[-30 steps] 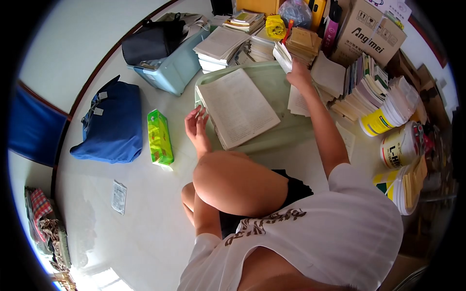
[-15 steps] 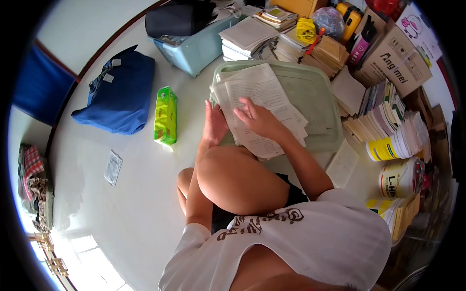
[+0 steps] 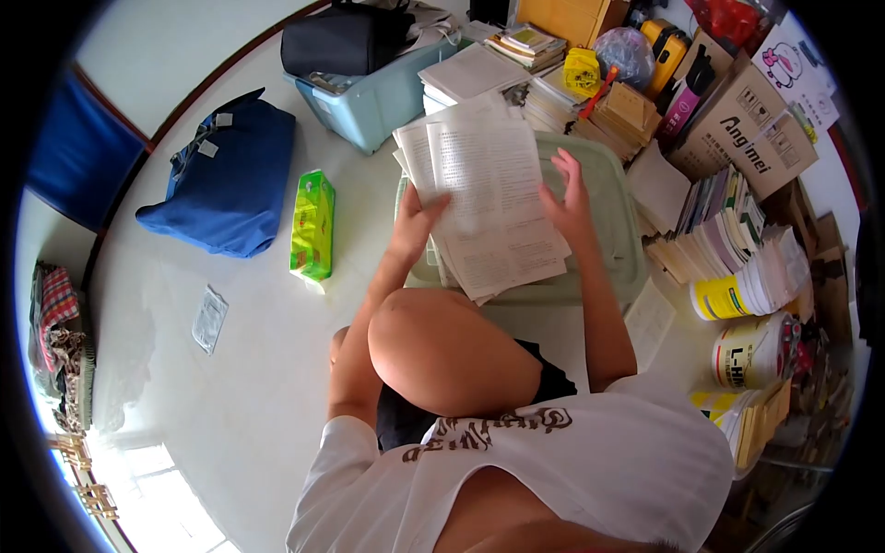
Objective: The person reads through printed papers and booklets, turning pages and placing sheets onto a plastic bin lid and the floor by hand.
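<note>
Left hand (image 3: 419,221) clamped on papers (image 3: 493,170), thumb on top; papers over green lid (image 3: 613,230), in one bundle, edges uneven, not squared. Right hand (image 3: 569,205) spread beside right edge; contact unclear.

"Where is the light strongest?"

"Between seven and eight o'clock, where white pane shapes wash out the floor (image 3: 267,387). Most of the room is bright and even."

"And the papers (image 3: 498,198)?"

"Well lit, with a pale sheen toward twelve o'clock. Their small print is too soft to read."

"Any dim part?"

"Yes, around four o'clock it sinks into murky shadow."

"The edges?"

"Black corners, a blue fringe just past eight, and the foot of the wall (image 3: 184,46) bowed near ten-thirty"
</note>
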`<state>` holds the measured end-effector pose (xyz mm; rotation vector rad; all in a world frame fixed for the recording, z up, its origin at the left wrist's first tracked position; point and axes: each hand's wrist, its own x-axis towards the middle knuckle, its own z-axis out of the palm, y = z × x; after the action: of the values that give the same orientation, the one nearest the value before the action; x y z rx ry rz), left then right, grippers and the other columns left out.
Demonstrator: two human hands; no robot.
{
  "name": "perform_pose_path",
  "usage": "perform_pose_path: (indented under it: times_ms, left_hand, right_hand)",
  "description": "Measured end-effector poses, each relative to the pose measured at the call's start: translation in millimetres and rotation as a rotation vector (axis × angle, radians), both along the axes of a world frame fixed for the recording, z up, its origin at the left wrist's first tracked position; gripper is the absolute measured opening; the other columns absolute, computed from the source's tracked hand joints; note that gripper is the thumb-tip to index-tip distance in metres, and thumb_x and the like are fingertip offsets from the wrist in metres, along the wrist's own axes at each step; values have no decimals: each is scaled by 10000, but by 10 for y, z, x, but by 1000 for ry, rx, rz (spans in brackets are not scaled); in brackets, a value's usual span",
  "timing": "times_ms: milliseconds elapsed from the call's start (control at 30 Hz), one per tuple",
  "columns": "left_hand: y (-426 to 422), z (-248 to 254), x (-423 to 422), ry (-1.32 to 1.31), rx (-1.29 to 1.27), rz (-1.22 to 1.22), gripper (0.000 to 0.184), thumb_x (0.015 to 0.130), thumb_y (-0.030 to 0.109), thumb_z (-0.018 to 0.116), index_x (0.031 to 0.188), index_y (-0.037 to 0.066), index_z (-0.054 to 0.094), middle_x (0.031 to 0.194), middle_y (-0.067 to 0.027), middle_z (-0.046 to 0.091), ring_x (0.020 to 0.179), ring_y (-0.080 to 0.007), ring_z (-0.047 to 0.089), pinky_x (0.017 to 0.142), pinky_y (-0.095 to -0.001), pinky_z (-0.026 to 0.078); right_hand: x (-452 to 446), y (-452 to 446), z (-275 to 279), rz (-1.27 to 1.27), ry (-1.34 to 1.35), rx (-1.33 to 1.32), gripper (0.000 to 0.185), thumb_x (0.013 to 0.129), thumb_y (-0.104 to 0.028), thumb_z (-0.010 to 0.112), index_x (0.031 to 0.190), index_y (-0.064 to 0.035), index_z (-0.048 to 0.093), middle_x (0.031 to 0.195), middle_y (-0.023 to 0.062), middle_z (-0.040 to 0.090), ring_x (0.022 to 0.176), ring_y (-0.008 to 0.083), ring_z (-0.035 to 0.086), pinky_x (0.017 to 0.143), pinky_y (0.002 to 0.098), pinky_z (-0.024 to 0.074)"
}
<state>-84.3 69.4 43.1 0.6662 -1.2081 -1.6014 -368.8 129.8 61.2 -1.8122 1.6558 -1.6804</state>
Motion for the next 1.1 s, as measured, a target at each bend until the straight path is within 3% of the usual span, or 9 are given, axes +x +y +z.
perform_pose_path:
  times_ms: [33, 100, 200, 500, 567, 767, 900, 967, 1100]
  left_hand:
    - [-16, 112, -25, 18, -46, 20, 418, 984, 27, 645, 1376, -2, 502, 1286, -92, 661, 1148, -186, 638, 985, -350, 526]
    - [-39, 368, -86, 50, -120, 9, 415, 993, 37, 646, 1380, 0, 499, 1286, -89, 661, 1153, -177, 634, 992, -343, 520]
    - [-60, 693, -190, 50, -239, 44, 416, 1008, 64, 652, 1387, 2, 493, 1287, -86, 659, 1161, -162, 625, 1002, -328, 508]
    - [-15, 1377, -228, -1, -498, 242, 536, 948, 152, 771, 1359, -22, 474, 1237, -123, 664, 1121, -181, 643, 966, -331, 531]
    - [-37, 1216, -211, -5, -389, 264, 686, 871, 195, 856, 1389, -22, 463, 1228, -144, 660, 1119, -199, 650, 963, -335, 534]
    - [-235, 357, -286, -129, -342, 259, 662, 866, 253, 859, 1338, -55, 512, 1173, -157, 697, 1044, -224, 689, 904, -348, 567]
    - [-139, 295, -300, -287, -295, 250, 489, 950, 288, 769, 1242, -74, 615, 1074, -157, 735, 950, -196, 701, 853, -331, 566]
    - [-123, 383, -321, -312, -313, 259, 373, 1006, 241, 700, 1194, -77, 651, 1058, -140, 737, 938, -172, 687, 827, -323, 558]
    - [-140, 689, -305, -201, -418, 237, 408, 985, 221, 728, 1247, -70, 615, 1090, -138, 724, 978, -178, 681, 851, -325, 555]
  right_hand:
    - [-107, -37, 1, 0, 6, -11, 492, 941, -84, 669, 1398, -3, 507, 1371, 206, 606, 1268, 327, 583, 1054, 416, 460]
    - [-237, -78, 88, 279, -307, 284, 534, 931, -64, 695, 1424, -1, 498, 1334, 151, 635, 1207, 213, 602, 1012, 349, 477]
    - [-235, -48, 343, 359, -390, 269, 512, 923, -30, 705, 1396, 13, 514, 1277, 87, 661, 1146, 141, 609, 967, 302, 491]
    - [-6, -36, 689, 301, -430, -120, 418, 941, 38, 654, 1341, 30, 532, 1232, 91, 664, 1114, 155, 629, 973, 314, 495]
    - [19, -19, 636, 346, -497, -128, 416, 942, 32, 659, 1337, 31, 531, 1241, 93, 658, 1122, 160, 625, 979, 317, 492]
    - [-12, -107, 5, 290, -435, 4, 385, 931, -23, 710, 1286, 40, 574, 1199, 89, 678, 1084, 152, 638, 944, 307, 501]
    - [36, -97, 24, 132, -388, 108, 340, 938, -50, 709, 1245, 45, 602, 1168, 84, 693, 1050, 147, 649, 915, 302, 511]
    - [43, -171, -15, 225, -391, 11, 329, 952, -66, 692, 1243, 57, 602, 1165, 89, 693, 1051, 148, 649, 899, 296, 515]
    - [179, -76, 509, 222, -413, 28, 343, 963, -78, 683, 1265, 59, 594, 1173, 99, 691, 1060, 150, 648, 890, 297, 520]
